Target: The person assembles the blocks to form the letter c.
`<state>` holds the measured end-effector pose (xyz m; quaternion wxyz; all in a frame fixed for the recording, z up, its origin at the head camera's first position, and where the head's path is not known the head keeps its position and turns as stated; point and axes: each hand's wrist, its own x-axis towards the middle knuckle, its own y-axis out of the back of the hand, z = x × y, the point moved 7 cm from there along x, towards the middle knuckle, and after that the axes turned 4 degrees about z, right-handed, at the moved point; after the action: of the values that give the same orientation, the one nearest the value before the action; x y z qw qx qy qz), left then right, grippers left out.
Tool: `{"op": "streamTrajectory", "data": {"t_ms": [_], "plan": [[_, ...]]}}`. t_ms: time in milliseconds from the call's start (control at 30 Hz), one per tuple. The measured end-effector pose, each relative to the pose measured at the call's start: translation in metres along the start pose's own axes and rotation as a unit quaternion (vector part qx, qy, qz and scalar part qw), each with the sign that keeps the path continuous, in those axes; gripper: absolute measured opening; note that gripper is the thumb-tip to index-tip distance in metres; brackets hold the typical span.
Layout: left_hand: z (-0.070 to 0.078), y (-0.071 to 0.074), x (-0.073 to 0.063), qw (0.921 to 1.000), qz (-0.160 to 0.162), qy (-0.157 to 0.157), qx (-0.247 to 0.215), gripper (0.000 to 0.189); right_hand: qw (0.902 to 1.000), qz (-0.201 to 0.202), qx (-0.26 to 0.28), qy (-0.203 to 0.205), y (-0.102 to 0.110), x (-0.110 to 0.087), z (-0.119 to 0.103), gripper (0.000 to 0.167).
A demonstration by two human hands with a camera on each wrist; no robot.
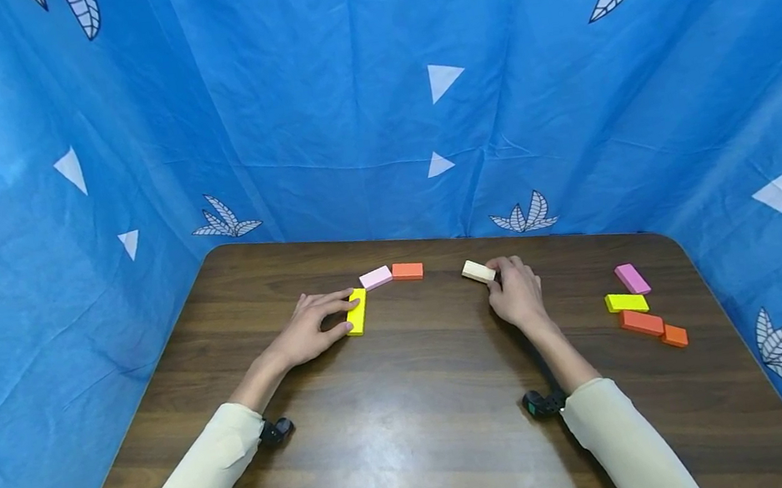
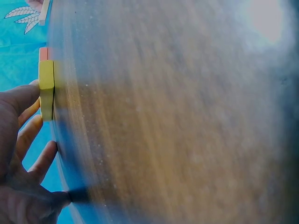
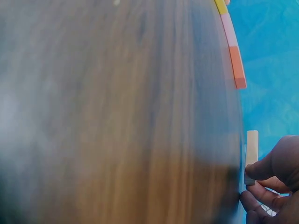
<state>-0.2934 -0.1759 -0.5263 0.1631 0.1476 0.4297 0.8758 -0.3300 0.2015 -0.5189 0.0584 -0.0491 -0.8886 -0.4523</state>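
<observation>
With thumb and fingers at its left side and ends, my left hand (image 1: 304, 333) holds a yellow block (image 1: 357, 311) on the table. The left wrist view also has this yellow block (image 2: 47, 88) beside the thumb and fingers. Just past it lie a pale pink block (image 1: 376, 277) and an orange-red block (image 1: 408, 271), end to end. Further right, my right hand (image 1: 517, 292) pinches one end of a cream block (image 1: 478, 271). In the right wrist view the cream block (image 3: 252, 149) sits between thumb and fingers, its near end partly covered.
Toward the right side of the brown wooden table (image 1: 393, 463) lie a pink block (image 1: 632, 279), a yellow-green block (image 1: 626, 302), a red-orange block (image 1: 641, 322) and an orange block (image 1: 674, 336). A blue curtain (image 1: 309, 104) surrounds the table's back and sides.
</observation>
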Motion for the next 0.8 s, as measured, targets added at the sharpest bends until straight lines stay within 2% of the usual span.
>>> {"op": "streamTrajectory", "data": {"t_ms": [167,400,800], "plan": [[0.000,0.002,-0.001,0.9999,0.012,-0.007,-0.007,0.046,1.0000,-0.004,0.005,0.001,-0.006,0.002,-0.007,0.035],[0.000,-0.001,-0.001,0.9999,-0.007,0.009,0.000,0.045,1.0000,-0.006,0.001,0.007,-0.011,0.003,-0.012,0.034],[0.000,0.001,-0.002,0.9999,-0.008,0.013,0.003,0.045,0.9998,-0.010,-0.004,0.019,-0.018,0.007,-0.025,0.034]]}}
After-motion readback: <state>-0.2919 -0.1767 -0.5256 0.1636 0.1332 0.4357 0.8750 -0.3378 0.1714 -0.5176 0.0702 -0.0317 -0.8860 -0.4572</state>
